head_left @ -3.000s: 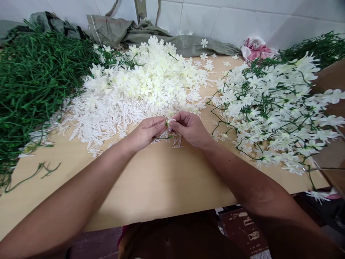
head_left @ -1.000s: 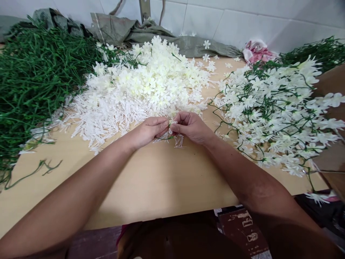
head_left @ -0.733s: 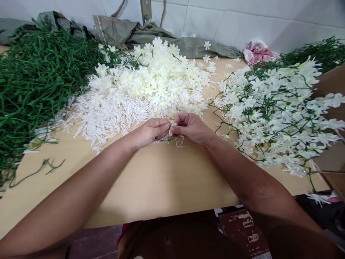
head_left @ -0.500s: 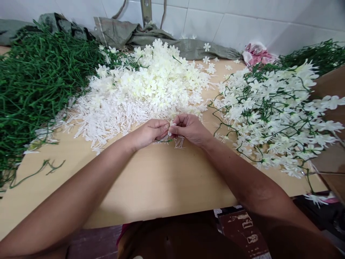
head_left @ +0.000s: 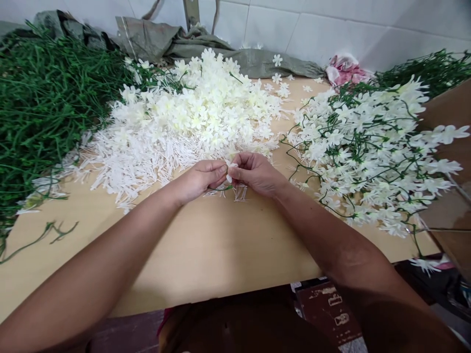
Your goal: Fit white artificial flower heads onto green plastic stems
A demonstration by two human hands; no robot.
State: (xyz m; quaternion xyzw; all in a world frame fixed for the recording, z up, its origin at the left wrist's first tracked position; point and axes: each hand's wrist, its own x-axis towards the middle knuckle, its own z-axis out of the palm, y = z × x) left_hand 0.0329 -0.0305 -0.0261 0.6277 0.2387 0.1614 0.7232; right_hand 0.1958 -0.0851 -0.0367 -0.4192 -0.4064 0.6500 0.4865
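Note:
My left hand (head_left: 206,179) and my right hand (head_left: 255,174) meet over the wooden table (head_left: 191,250), their fingertips nearly touching. Between them is a small white flower (head_left: 230,172), pinched by the fingers of my right hand. The left thumb and fingers are pressed together at the flower's left side, where a green stem (head_left: 222,189) shows just below them. What lies inside the left pinch is mostly hidden. Behind the hands spreads a heap of loose white flowers (head_left: 206,105), with thin white stamens (head_left: 147,154) along its near side.
Green stems (head_left: 62,93) are piled at the left. White flowers on green stems (head_left: 368,147) lie at the right, beside a cardboard box (head_left: 451,113). Grey-green cloth (head_left: 257,63) and a pink and white cloth (head_left: 346,71) lie by the tiled wall.
The view has shifted slightly. Both hands remain together, and the white flower between the fingertips now shows more of its petals.

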